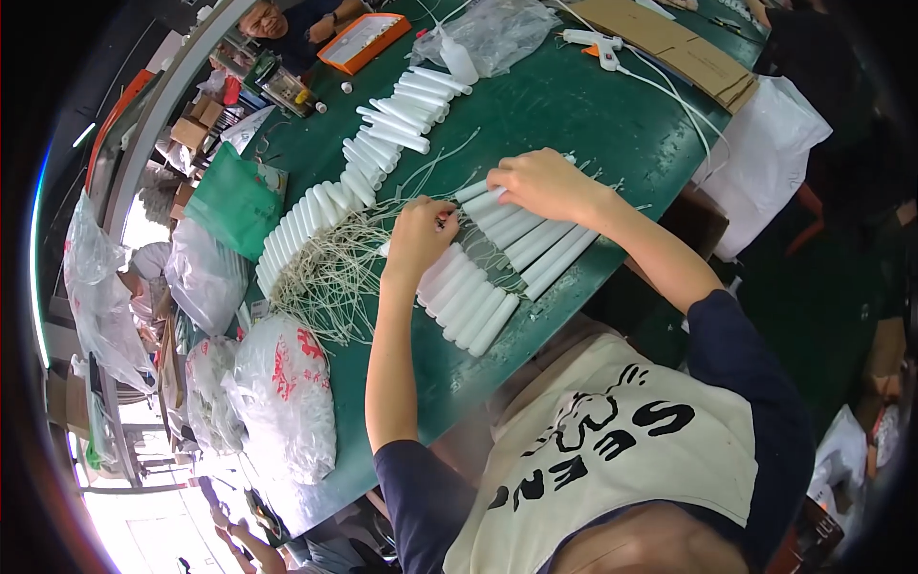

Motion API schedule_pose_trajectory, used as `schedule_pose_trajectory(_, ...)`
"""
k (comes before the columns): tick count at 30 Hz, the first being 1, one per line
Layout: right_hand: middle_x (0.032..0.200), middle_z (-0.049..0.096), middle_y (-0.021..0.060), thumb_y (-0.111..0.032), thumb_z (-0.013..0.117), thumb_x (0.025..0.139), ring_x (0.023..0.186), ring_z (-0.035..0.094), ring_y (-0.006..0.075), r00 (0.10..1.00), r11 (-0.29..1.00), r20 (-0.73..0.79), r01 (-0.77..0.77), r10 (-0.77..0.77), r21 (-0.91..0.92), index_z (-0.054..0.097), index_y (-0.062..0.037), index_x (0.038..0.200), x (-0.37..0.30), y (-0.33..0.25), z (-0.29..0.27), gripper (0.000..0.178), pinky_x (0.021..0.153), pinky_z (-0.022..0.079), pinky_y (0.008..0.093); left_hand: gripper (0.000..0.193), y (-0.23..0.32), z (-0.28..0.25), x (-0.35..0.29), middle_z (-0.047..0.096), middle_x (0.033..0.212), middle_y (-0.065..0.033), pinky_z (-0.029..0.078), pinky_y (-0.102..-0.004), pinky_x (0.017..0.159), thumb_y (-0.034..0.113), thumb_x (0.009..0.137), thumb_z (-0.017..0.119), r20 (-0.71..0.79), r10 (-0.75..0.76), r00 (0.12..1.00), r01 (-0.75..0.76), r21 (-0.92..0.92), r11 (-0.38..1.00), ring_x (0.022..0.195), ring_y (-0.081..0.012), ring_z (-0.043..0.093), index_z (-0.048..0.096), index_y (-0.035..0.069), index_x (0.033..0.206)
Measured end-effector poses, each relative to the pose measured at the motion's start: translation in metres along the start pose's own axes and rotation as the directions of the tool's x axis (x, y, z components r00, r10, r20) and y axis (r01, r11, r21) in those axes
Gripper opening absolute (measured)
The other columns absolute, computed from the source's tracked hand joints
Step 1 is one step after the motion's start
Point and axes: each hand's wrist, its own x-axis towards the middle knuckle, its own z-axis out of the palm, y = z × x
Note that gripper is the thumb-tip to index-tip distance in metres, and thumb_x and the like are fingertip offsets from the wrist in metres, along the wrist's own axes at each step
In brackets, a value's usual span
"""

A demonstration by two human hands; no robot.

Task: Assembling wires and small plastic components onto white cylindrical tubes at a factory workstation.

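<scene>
White plastic tubes point(497, 263) lie in a row on the green surface point(574, 105) under both hands. Left hand point(418, 236) curled, pinching strings point(330, 273). Right hand point(538, 182) loosely bent, fingertips pressing the tube ends.

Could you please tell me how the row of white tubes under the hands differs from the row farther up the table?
The near row lies under both hands; the far row is untouched. The near row is short and straight; the far row is longer and curves. Both hold white tubes side by side on the green table.
</scene>
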Motion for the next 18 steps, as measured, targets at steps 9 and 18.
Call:
schedule_pose_trajectory(9, 0.086, 0.063, 0.0083, -0.014, 0.060, 0.082, 0.079, 0.063, 0.0282, 0.994, 0.996, -0.113, 0.000, 0.010, 0.090, 0.059, -0.0049, 0.091, -0.002, 0.005, 0.000, 0.013, 0.069, 0.049, 0.0386, 0.019, 0.000, -0.004, -0.003, 0.060, 0.080, -0.0103, 0.045, -0.0303, 0.067, 0.014, 0.078, 0.066, -0.044, -0.062, 0.997, 0.055, -0.140, 0.989, 0.071, -0.0197, 0.058, 0.065, 0.002, 0.093)
schedule_pose_trajectory(18, 0.091, 0.062, 0.0085, -0.014, 0.058, 0.084, 0.083, 0.060, 0.0287, 0.995, 0.965, -0.045, -0.078, 0.092, 0.249, 0.055, -0.0061, 0.095, 0.000, -0.001, -0.003, 0.014, 0.072, 0.047, 0.0372, 0.011, -0.004, -0.005, -0.006, 0.065, 0.079, -0.0052, 0.040, -0.0294, 0.061, 0.012, 0.081, 0.063, -0.100, -0.082, 0.992, 0.055, -0.241, 0.969, 0.075, -0.0157, 0.058, 0.064, 0.003, 0.087)
